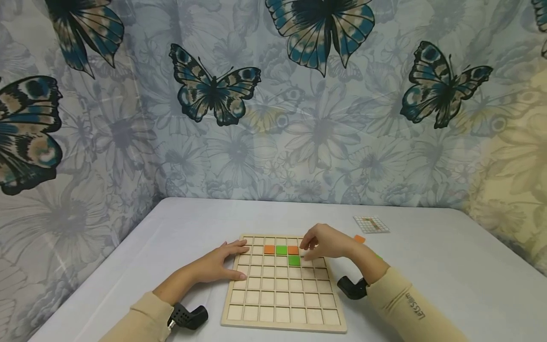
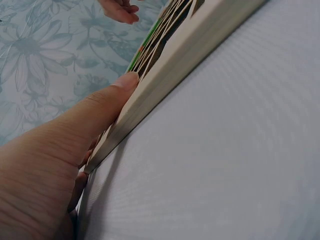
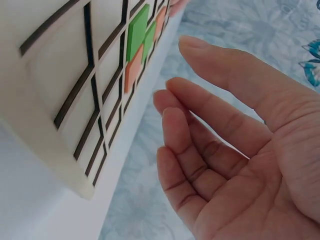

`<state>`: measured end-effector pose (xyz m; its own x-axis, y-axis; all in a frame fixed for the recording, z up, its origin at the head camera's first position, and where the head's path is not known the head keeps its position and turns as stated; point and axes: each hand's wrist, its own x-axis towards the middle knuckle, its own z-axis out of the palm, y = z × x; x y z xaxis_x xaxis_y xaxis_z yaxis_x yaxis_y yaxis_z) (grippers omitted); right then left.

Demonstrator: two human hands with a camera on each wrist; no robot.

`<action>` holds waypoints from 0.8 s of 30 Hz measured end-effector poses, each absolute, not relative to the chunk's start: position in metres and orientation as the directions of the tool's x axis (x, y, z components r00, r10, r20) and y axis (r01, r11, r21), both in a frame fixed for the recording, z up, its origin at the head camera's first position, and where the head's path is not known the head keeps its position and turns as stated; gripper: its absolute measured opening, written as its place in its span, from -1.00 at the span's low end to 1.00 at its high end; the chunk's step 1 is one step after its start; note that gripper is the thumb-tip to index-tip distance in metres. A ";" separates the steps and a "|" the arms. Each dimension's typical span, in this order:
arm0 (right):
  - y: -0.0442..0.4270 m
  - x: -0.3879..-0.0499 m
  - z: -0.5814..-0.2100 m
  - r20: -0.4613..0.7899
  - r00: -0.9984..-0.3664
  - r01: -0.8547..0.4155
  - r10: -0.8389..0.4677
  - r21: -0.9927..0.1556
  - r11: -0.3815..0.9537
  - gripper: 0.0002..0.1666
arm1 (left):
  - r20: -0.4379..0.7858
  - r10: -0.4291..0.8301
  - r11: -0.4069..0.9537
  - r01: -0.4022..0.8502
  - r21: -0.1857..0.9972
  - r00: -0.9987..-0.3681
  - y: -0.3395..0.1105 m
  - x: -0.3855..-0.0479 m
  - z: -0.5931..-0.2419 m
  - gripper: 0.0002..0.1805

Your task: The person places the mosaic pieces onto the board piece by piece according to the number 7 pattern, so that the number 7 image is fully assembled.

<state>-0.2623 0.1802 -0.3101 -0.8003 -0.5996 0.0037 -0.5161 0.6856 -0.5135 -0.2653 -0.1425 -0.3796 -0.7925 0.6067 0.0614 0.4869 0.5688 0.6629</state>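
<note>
A pale wooden grid board (image 1: 282, 298) lies flat on the table. Near its far side sit an orange tile (image 1: 269, 249), a green tile (image 1: 281, 250) and a second orange tile (image 1: 292, 250) in one row, with another green tile (image 1: 294, 260) just below the last. My left hand (image 1: 215, 263) rests along the board's left edge, fingers spread and thumb (image 2: 125, 82) on the rim. Above the far right cells hovers my right hand (image 1: 329, 242). Its fingers (image 3: 215, 100) are loosely bent, thumb apart from them, and nothing is between them in the right wrist view.
Right of the board, an orange tile (image 1: 359, 239) lies by my right forearm, which partly hides a bit of green (image 1: 378, 257). A small printed grid card (image 1: 372, 224) lies farther back on the white table (image 1: 427, 266). Butterfly-patterned fabric (image 1: 320, 156) stands behind.
</note>
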 end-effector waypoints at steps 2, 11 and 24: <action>0.183 -0.261 -0.308 -0.009 -0.812 -0.494 -0.584 -0.523 0.694 -0.75 | 0.062 0.607 0.570 0.487 0.662 -0.793 -0.143 -0.265 -0.380 -0.17; 0.201 -0.252 -0.301 -0.013 -0.844 -0.444 -0.537 -0.546 0.710 -0.70 | 0.061 0.608 0.570 0.489 0.660 -0.792 -0.142 -0.266 -0.380 -0.17; 0.241 -0.234 -0.296 0.021 -0.867 -0.400 -0.498 -0.626 0.670 -0.55 | 0.054 0.602 0.570 0.476 0.670 -0.796 -0.143 -0.264 -0.378 -0.17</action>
<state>-0.2338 0.2407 -0.2960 -0.8671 -0.4976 0.0212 -0.3997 0.6698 -0.6257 -0.2643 -0.1428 -0.3781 -0.7965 0.6023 0.0536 0.4760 0.5700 0.6697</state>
